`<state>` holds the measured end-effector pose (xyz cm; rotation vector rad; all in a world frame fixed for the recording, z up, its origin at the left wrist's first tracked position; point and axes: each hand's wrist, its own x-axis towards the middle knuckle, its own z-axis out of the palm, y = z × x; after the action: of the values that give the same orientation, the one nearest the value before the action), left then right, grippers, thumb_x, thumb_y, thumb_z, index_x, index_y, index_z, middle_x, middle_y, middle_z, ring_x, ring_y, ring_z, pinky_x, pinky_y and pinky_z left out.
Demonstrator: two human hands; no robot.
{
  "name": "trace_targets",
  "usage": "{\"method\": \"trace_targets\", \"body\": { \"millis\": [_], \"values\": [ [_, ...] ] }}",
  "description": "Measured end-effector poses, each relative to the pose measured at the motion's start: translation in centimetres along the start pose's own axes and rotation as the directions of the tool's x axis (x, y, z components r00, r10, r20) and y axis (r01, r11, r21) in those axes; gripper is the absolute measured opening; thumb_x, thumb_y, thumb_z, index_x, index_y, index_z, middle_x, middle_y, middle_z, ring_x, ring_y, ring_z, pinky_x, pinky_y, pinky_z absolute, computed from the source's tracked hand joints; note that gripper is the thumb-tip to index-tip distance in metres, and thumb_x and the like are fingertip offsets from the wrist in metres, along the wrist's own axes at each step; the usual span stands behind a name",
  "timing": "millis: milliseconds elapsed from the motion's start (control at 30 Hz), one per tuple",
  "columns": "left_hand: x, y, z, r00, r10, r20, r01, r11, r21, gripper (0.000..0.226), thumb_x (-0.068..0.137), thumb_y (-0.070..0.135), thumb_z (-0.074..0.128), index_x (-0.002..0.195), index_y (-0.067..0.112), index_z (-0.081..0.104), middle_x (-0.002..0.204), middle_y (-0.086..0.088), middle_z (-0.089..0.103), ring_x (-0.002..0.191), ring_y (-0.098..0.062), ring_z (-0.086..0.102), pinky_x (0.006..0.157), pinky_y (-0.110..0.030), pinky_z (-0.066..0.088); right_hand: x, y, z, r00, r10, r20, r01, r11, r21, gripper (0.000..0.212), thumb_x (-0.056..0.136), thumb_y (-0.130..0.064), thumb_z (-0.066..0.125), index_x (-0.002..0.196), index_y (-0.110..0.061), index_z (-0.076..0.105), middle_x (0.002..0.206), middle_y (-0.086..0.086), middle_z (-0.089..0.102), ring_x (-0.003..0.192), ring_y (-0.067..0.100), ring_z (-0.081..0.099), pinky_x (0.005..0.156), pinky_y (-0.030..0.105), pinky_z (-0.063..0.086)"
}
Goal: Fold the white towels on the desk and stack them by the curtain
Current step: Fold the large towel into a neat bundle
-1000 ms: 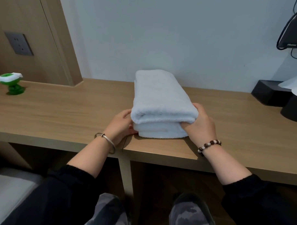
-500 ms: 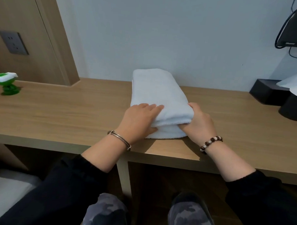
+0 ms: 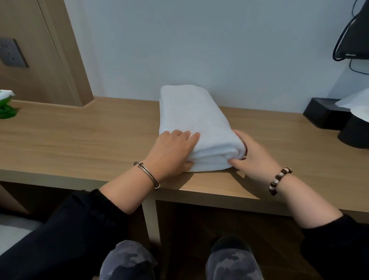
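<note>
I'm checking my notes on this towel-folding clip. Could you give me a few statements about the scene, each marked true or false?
1. The folded white terry towel lies on the light wooden desk. True.
2. The left hand rests on the towel's near left corner, fingers flat on top. True.
3. The right hand hangs below the desk, clear of the towel. False: it holds the towel's near right end.
4. The small green and white object sits on top of the towel. False: it stands at the desk's far left, apart from the towel.
5. A brown and white beaded bracelet is on the right wrist. True.
</note>
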<state>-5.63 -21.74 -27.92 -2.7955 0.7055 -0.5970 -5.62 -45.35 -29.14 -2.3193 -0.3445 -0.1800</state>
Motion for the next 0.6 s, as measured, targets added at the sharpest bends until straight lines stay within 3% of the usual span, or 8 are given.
{"method": "trace_targets", "body": {
  "millis": [67, 100, 167, 233, 400, 500, 600],
  "values": [
    [0.2, 0.0, -0.2, 0.999, 0.015, 0.037, -0.016, 0.999, 0.031, 0.069, 0.08, 0.031, 0.058, 0.14, 0.018, 0.026, 0.121, 0.0, 0.05, 0.102, -0.024, 0.052, 0.076, -0.037, 0.046, -0.4, -0.1, -0.1, 0.999, -0.011, 0.041, 0.015, 0.993, -0.121, 0.081, 0.079, -0.018, 0.067, 0.144, -0.037, 0.024, 0.117, -0.008, 0.06, 0.089, 0.006, 0.061, 0.068, 0.021, 0.049],
    [0.2, -0.1, -0.4, 0.998, 0.024, 0.054, -0.026, 0.998, 0.051, 0.071, 0.079, 0.025, 0.057, 0.141, 0.017, 0.024, 0.121, 0.0, 0.05, 0.101, -0.024, 0.052, 0.074, -0.037, 0.046, -0.5, -0.2, 0.1, 0.999, -0.019, 0.038, 0.026, 0.984, -0.174, 0.083, 0.079, -0.018, 0.068, 0.146, -0.035, 0.021, 0.126, -0.006, 0.055, 0.098, 0.008, 0.06, 0.073, 0.02, 0.047],
    [0.4, -0.1, -0.6, 0.996, 0.04, 0.075, -0.046, 0.996, 0.081, 0.076, 0.077, 0.016, 0.056, 0.143, 0.017, 0.019, 0.12, -0.002, 0.049, 0.099, -0.025, 0.051, 0.069, -0.035, 0.045, -0.4, -0.5, 0.6, 0.998, -0.058, -0.013, 0.053, 0.975, -0.215, 0.082, 0.08, -0.023, 0.07, 0.147, -0.029, 0.022, 0.143, -0.005, 0.04, 0.124, 0.013, 0.045, 0.094, 0.021, 0.036],
    [0.3, 0.0, -0.6, 0.996, 0.048, 0.082, -0.056, 0.993, 0.103, 0.078, 0.076, 0.011, 0.055, 0.144, 0.016, 0.017, 0.12, -0.002, 0.048, 0.098, -0.025, 0.051, 0.064, -0.034, 0.041, -0.3, -1.1, 1.7, 0.989, -0.094, -0.116, 0.064, 0.97, -0.235, 0.074, 0.081, -0.029, 0.07, 0.144, -0.025, 0.03, 0.146, -0.004, 0.037, 0.131, 0.014, 0.038, 0.1, 0.025, 0.033],
    [0.0, -0.2, -0.6, 0.997, 0.032, 0.068, -0.038, 0.995, 0.09, 0.076, 0.076, 0.008, 0.053, 0.144, 0.019, 0.019, 0.121, 0.001, 0.049, 0.099, -0.023, 0.052, 0.058, -0.031, 0.033, 0.4, -1.9, 3.7, 0.918, -0.107, -0.381, -0.014, 0.954, -0.3, 0.057, 0.081, -0.017, 0.066, 0.134, -0.02, 0.046, 0.129, 0.002, 0.054, 0.113, 0.024, 0.053, 0.083, 0.03, 0.041],
    [-0.1, 0.0, -0.7, 0.998, 0.001, 0.056, -0.006, 0.996, 0.084, 0.077, 0.075, 0.006, 0.055, 0.143, 0.02, 0.019, 0.114, 0.001, 0.051, 0.094, -0.021, 0.052, 0.057, -0.031, 0.028, 1.0, -1.8, 3.4, 0.916, -0.156, -0.368, 0.015, 0.933, -0.359, 0.05, 0.08, -0.014, 0.065, 0.128, -0.014, 0.052, 0.118, 0.008, 0.061, 0.104, 0.029, 0.059, 0.08, 0.032, 0.043],
    [-0.3, 0.3, -0.5, 1.0, -0.012, 0.026, 0.01, 0.997, 0.081, 0.078, 0.074, 0.002, 0.052, 0.142, 0.02, 0.019, 0.11, 0.001, 0.05, 0.091, -0.021, 0.05, 0.059, -0.031, 0.027, 1.5, -1.4, 2.5, 0.947, -0.184, -0.265, 0.064, 0.912, -0.406, 0.045, 0.081, -0.018, 0.066, 0.124, -0.016, 0.053, 0.113, 0.006, 0.063, 0.102, 0.028, 0.059, 0.081, 0.033, 0.043]
  ]
}}
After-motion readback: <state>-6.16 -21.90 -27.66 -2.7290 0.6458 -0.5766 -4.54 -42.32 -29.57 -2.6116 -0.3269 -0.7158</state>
